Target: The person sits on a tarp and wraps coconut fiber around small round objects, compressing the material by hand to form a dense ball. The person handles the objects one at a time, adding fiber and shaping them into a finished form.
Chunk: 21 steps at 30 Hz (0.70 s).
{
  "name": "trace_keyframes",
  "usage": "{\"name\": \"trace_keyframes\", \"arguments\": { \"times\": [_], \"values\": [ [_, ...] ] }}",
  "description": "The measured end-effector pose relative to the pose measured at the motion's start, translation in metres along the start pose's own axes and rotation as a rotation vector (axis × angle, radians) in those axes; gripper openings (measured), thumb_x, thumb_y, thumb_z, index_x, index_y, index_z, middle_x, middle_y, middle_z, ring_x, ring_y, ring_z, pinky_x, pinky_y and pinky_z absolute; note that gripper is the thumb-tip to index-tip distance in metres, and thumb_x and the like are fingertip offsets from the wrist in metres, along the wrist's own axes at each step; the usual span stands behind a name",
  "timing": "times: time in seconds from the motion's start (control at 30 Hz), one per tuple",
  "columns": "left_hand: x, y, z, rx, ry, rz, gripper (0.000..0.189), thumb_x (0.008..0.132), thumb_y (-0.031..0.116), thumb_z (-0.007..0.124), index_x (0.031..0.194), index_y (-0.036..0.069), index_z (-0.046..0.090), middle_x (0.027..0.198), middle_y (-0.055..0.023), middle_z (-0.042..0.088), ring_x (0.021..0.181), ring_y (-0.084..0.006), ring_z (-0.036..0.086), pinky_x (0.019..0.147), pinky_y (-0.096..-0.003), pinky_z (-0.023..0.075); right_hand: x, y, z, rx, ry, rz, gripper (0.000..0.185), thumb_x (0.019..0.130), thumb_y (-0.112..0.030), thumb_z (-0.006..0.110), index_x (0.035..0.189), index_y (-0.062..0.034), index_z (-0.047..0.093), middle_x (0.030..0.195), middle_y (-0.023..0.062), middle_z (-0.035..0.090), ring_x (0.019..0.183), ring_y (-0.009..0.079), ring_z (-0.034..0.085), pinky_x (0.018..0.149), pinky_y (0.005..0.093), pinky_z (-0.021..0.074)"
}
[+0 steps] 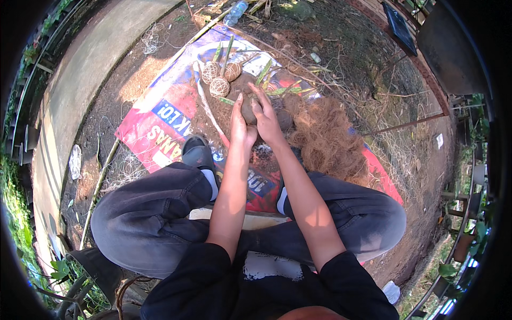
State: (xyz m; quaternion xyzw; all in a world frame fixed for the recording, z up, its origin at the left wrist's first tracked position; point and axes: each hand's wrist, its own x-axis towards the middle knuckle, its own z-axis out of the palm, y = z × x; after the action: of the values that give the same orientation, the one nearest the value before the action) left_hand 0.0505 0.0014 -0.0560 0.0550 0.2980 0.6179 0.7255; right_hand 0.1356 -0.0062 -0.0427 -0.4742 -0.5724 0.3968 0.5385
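Observation:
Between my left hand (241, 124) and my right hand (264, 116) is a rounded brown lump of soil (249, 112), cupped by both palms over a printed banner sheet (176, 124). Just beyond the hands, loose dark soil (243, 83) is heaped. Three balls wound with pale string, one at the left (210, 72), one at the right (232, 71) and one nearer me (219, 87), lie together with cut green leaf strips around them. A dark rounded clump (283, 120) rests right of my right hand, beside a large heap of brown coconut fibre (330, 138).
A peeled stick (208, 108) lies left of my hands. Loose string (130, 172) tangles at the banner's left edge. A plastic bottle (236, 14) lies at the far edge. A rusty metal frame (430, 80) stands at the right, and a concrete path (80, 76) curves along the left.

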Motion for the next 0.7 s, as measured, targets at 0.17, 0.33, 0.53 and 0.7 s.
{"name": "trace_keyframes", "arguments": {
  "times": [0.17, 0.33, 0.53, 0.7],
  "values": [
    [0.014, 0.006, -0.029, 0.023, 0.021, -0.001, 0.026, 0.094, 0.03, 0.062, 0.108, 0.009, 0.054, 0.103, -0.0103, 0.063, 0.094, -0.0249, 0.064, 0.082, -0.0424, 0.056, -0.003, 0.048, -0.02, 0.018, 0.273, 0.389, 0.045, 0.092, -0.021, 0.058, 0.135, -0.0076, 0.052, 0.13, 0.0111, 0.059, 0.117, 0.0217, 0.058, 0.093, 0.0357, 0.046],
    [0.01, 0.018, -0.042, -0.126, -0.051, -0.08, 0.027, 0.095, 0.032, 0.057, 0.106, 0.008, 0.056, 0.1, -0.0129, 0.063, 0.093, -0.0281, 0.063, 0.085, -0.0421, 0.0561, -0.067, 0.114, -0.027, -0.512, -0.151, 0.661, 0.036, 0.083, -0.018, 0.062, 0.119, -0.01, 0.065, 0.122, 0.018, 0.06, 0.109, 0.0286, 0.062, 0.09, 0.0398, 0.0491],
    [0.013, 0.007, -0.048, -0.232, 0.055, -0.041, 0.034, 0.092, 0.032, 0.062, 0.104, 0.001, 0.056, 0.099, -0.0135, 0.062, 0.096, -0.0273, 0.062, 0.086, -0.0398, 0.0564, -0.098, 0.124, -0.001, -0.745, -0.08, 0.497, 0.037, 0.08, -0.017, 0.068, 0.116, -0.012, 0.066, 0.119, 0.0137, 0.061, 0.112, 0.0313, 0.058, 0.095, 0.0419, 0.048],
    [0.006, 0.003, -0.035, -0.332, 0.112, -0.086, 0.033, 0.089, 0.031, 0.063, 0.1, 0.0, 0.056, 0.093, -0.0153, 0.061, 0.09, -0.0263, 0.062, 0.084, -0.0387, 0.0564, -0.107, 0.116, 0.01, -1.01, -0.123, 0.338, 0.038, 0.078, -0.02, 0.073, 0.114, -0.013, 0.063, 0.11, 0.0119, 0.064, 0.107, 0.0305, 0.06, 0.091, 0.0417, 0.0499]
  ]
}}
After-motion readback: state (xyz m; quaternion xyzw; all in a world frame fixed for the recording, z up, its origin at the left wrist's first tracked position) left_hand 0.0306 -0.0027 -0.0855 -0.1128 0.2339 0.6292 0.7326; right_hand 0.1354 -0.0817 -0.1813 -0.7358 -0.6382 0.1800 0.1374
